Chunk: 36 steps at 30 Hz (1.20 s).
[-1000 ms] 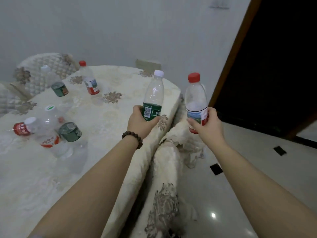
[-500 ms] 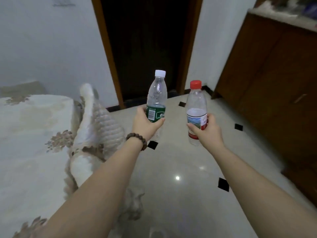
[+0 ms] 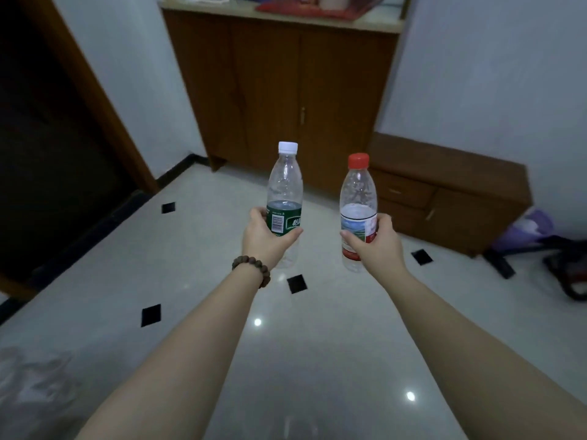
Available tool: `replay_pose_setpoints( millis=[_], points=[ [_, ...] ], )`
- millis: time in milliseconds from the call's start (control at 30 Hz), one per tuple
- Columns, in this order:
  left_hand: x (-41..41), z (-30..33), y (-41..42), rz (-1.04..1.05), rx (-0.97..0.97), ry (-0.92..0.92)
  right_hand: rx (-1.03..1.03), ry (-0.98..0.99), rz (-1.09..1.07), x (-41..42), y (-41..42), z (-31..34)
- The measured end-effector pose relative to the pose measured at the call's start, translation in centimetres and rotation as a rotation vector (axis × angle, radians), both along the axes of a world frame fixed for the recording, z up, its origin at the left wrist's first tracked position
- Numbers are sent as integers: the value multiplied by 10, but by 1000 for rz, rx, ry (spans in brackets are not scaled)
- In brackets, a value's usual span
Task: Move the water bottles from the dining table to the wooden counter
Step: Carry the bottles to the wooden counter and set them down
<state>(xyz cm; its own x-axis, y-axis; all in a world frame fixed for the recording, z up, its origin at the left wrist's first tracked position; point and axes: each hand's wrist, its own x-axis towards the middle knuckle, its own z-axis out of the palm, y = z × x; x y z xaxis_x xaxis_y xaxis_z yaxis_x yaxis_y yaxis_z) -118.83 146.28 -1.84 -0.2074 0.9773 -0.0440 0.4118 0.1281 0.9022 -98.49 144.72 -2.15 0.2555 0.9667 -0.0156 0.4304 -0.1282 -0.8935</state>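
Note:
My left hand (image 3: 262,238) grips a clear bottle with a white cap and green label (image 3: 285,188), held upright in front of me. My right hand (image 3: 376,246) grips a second clear bottle with a red cap and a red-and-white label (image 3: 358,192), also upright. Both bottles are out over the floor. Straight ahead stands the tall wooden counter (image 3: 286,100) with a pale top, a few steps away. The dining table is out of sight except for a blurred bit of its cloth (image 3: 28,385) at the bottom left.
Red and white items (image 3: 305,6) lie on the counter top. A low wooden cabinet (image 3: 451,188) stands to the right of the counter, with a purple bag (image 3: 527,227) and dark gear beside it. A dark doorway (image 3: 47,138) is at the left. The glossy tiled floor (image 3: 317,360) lies between.
The view has swung right, from the dining table past the doorway to the wooden counter. Both hands have kept hold of their bottles throughout.

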Motion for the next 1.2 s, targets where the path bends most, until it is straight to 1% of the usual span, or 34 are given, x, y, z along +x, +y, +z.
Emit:
replay_pose_setpoints(
  millis=[200, 300, 533, 700, 867, 1033, 1200],
  points=[
    [174, -1, -19, -280, -34, -22, -54, 8, -317, 158, -68, -5],
    [258, -2, -38, -412, -37, -18, -48, 34, -467, 231, -114, -6],
    [435, -6, -99, -713, -10, 5, -14, 47, -771, 375, -232, -15],
    [541, -8, -154, -922, 6, 15, -21, 54, -975, 447, -317, -21],
    [623, -13, -206, -1104, -2, 4, -22, 62, -1165, 498, -385, -23],
    [698, -21, -234, -1242, -28, -15, -26, 40, -1313, 547, -423, -25],
    [787, -28, -237, -1336, -19, -31, -51, 26, -1405, 616, -432, -31]
  ],
)
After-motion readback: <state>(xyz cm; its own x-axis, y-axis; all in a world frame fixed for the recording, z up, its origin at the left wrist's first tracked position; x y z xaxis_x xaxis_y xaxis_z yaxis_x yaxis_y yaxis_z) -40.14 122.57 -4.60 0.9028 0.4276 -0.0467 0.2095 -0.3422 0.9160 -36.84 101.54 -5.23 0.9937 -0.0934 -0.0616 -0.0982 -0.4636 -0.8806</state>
